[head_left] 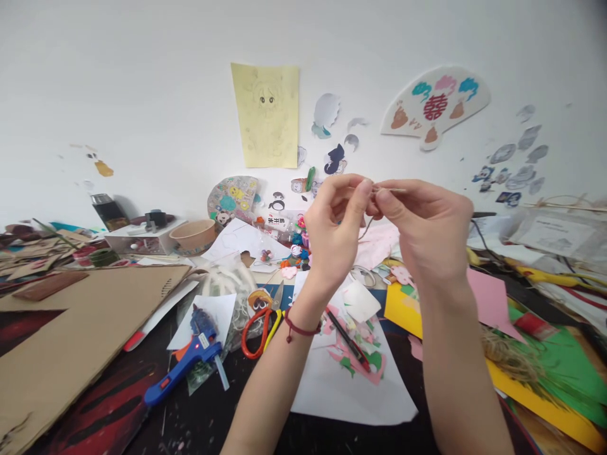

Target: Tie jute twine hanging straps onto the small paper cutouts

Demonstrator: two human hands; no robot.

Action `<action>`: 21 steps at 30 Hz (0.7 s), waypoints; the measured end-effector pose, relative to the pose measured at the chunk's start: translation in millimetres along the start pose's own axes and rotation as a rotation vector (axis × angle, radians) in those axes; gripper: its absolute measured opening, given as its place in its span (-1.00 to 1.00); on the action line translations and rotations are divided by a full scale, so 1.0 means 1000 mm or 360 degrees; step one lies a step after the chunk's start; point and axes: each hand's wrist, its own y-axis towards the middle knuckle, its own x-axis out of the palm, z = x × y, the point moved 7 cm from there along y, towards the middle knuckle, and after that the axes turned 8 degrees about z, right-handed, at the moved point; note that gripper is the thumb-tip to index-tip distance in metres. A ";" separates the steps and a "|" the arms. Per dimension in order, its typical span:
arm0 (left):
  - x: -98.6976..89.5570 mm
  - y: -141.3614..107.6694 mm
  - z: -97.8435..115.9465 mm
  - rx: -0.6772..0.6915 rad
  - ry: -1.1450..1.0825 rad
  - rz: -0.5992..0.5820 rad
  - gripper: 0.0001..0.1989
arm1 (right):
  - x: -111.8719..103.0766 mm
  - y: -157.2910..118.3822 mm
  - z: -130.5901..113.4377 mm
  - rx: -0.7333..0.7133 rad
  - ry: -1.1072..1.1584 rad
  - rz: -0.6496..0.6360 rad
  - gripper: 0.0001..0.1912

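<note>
Both hands are raised over the middle of the table, fingertips almost meeting. My left hand, with a dark red cord bracelet at the wrist, pinches a thin piece of twine between thumb and forefinger. On the same twine, my right hand closes thumb and finger from the other side. A loose end curves down between the two hands. Whether there is a knot at the fingertips is too small to tell. Beneath the hands, a white paper sheet carries pink and green scraps and a dark pen.
A blue hot glue gun and orange-handled scissors lie left of the arms. Cut cardboard covers the left side. A tangle of twine rests on green and yellow paper at right. A paper bowl stands near the wall.
</note>
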 end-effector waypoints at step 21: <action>-0.014 0.000 0.001 -0.0436 0.0189 -0.0220 -0.86 | -0.008 -0.008 -0.012 0.0147 -0.0337 -0.0082 -0.86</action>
